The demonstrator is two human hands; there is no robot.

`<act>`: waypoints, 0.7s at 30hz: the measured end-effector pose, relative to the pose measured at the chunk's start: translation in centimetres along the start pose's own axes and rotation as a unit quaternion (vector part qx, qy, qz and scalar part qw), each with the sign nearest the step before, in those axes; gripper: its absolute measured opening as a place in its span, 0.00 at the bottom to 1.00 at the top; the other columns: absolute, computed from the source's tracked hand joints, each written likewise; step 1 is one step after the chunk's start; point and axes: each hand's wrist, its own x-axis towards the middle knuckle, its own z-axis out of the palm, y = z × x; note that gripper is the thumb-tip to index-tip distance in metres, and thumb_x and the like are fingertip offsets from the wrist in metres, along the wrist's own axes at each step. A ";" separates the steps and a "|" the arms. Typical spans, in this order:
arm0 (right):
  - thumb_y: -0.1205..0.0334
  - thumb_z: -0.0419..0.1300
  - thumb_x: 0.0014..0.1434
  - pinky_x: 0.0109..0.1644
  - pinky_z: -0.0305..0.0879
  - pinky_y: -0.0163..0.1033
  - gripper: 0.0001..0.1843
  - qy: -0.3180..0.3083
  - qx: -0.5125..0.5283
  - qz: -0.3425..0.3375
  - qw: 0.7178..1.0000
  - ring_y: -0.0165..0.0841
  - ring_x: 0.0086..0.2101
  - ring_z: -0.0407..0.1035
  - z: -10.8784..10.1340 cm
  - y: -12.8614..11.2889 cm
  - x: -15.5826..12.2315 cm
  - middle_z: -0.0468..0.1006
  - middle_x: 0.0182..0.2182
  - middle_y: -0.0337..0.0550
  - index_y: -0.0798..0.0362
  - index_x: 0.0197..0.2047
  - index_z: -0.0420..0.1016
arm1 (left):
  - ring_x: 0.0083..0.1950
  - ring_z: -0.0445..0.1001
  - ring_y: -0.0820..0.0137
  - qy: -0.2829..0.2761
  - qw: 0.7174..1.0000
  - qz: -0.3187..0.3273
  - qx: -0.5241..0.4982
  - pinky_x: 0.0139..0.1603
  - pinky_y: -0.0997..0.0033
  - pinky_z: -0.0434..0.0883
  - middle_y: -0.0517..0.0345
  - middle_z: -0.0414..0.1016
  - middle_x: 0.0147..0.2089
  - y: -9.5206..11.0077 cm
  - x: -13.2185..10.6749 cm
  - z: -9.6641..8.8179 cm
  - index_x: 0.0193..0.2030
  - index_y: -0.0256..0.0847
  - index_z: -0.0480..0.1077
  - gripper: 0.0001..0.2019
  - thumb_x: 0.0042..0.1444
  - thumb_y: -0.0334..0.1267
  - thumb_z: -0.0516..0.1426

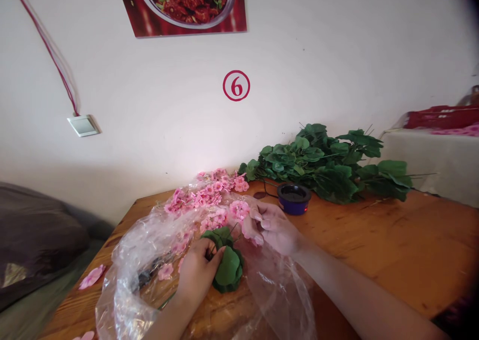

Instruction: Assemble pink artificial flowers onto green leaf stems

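My left hand (200, 267) is closed around a sprig of green artificial leaves (228, 266), the thumb pressed on one round leaf. To its right, my right hand (275, 228) pinches a pink artificial flower (240, 210) between thumb and fingers. A second pink bloom hangs just below those fingertips. Thin stems run between the leaves and the blossoms. Behind both hands lies a heap of pink flowers (209, 195), partly on a clear plastic bag (130, 245) that spreads under my forearms.
A small blue pot with a black rim (294, 199) and a red light stands behind my right hand. Green leaf bunches (322, 160) are piled along the wall. Loose petals (92, 277) lie at the table's (374, 250) left edge. A red basket (441, 116) sits at far right.
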 end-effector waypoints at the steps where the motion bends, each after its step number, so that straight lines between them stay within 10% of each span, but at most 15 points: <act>1: 0.60 0.58 0.57 0.28 0.52 0.37 0.09 -0.001 -0.004 0.001 1.000 0.29 0.21 0.57 0.0 0.0 0.0 0.67 0.21 0.36 0.50 0.32 0.60 | 0.31 0.66 0.68 -0.002 1.000 0.000 0.000 0.32 0.71 0.61 0.61 0.65 0.26 0.0 0.0 0.0 0.25 0.42 0.59 0.15 0.59 0.46 0.55; 21: 0.58 0.59 0.56 0.30 0.50 0.37 0.10 -0.018 -0.003 0.020 1.000 0.30 0.21 0.57 0.1 -0.3 -0.1 0.69 0.22 0.37 0.50 0.32 0.60 | 0.30 0.66 0.68 -0.007 1.000 -0.006 0.000 0.33 0.70 0.61 0.61 0.66 0.26 0.2 0.0 0.0 0.25 0.42 0.60 0.15 0.58 0.46 0.56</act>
